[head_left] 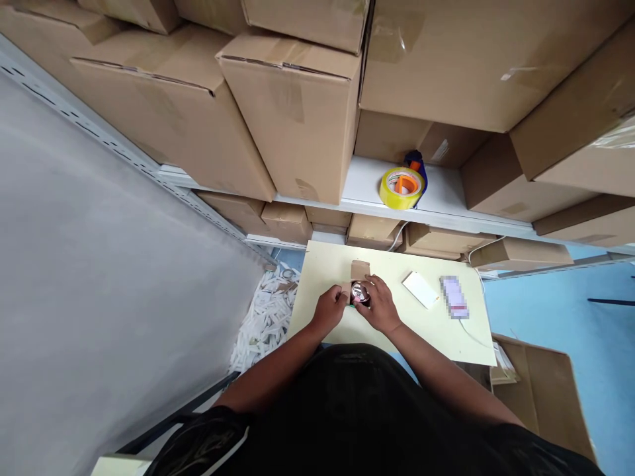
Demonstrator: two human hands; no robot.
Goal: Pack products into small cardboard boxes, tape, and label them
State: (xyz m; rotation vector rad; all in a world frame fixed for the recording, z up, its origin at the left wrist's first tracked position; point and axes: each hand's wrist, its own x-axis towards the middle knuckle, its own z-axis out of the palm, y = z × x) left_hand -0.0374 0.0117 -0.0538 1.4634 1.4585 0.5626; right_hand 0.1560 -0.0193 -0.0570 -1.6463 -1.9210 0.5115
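A small open cardboard box lies on the pale yellow table in front of me, one flap pointing away. In its opening sits a round, shiny object with a dark rim and a pink spot; its exact kind is unclear. My left hand pinches the box's left flap between thumb and fingers. Curled around the right side of the round object, my right hand has its thumb and fingertips on it. The lower part of the box is hidden by the hands.
On the table lie a white flat box and a phone with a cable. A tape dispenser rests on the shelf among cardboard boxes. White paper scraps pile up left; an open carton stands right.
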